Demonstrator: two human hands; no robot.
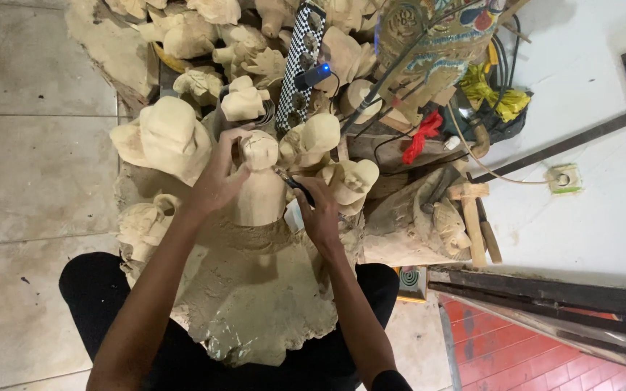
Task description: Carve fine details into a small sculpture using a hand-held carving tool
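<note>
Pale unpainted wooden figurine (261, 190): my left hand (220, 174) is wrapping its fingers around it, while my right hand (318, 210) is pinching a thin dark carving tool (289, 179). A slip could be gouging my left fingers.

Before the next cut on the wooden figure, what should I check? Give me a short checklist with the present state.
1. Left hand steadies the wooden figure near its head: ok.
2. Right hand has a grip on the carving tool: ok.
3. Tool tip meets the figure's side: ok.
4. Left fingers clear of the tip: cannot tell.
5. Figure rests on the cloth over the lap: ok.
6. Other carvings crowd close around: not ok.
</note>
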